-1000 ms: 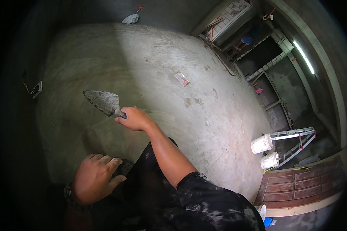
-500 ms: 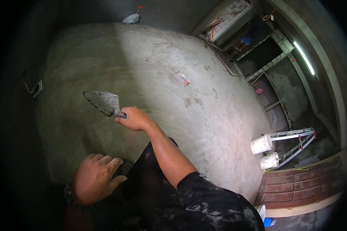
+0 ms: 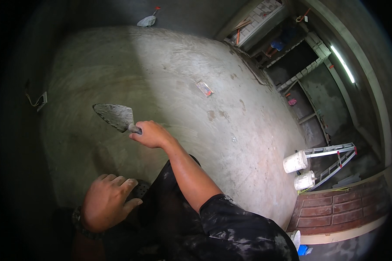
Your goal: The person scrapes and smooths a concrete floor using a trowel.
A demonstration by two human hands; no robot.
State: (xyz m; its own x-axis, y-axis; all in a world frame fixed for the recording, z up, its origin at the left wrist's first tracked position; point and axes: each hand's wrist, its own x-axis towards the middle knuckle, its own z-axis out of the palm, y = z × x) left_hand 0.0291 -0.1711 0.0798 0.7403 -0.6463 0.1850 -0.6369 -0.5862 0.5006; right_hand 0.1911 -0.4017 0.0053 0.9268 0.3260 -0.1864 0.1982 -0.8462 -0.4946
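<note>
Trowel [image 3: 115, 116] handling starts nearest the body, where the left hand [image 3: 106, 201] rests low with its fingers spread and curled over a dark rounded thing that I cannot make out; it grips nothing that shows. Beyond it the right hand [image 3: 150, 134] has its fingers wrapped tight round the trowel's handle, which is hidden in the fist. The pointed steel blade juts up and left from that fist, over the grey cement floor [image 3: 170, 74], its face crusted with mortar. It looks stiff and fairly light, heavier toward the loaded blade, so the handle is the place to hold it; the wet coating would likely make the blade slippery and its edges thin. Further out a small flat card [image 3: 204, 88] lies on the floor. Two white buckets [image 3: 295, 161] stand beside a ladder [image 3: 331, 151] to the right, and a second trowel [image 3: 147, 20] lies far off by the wall.
</note>
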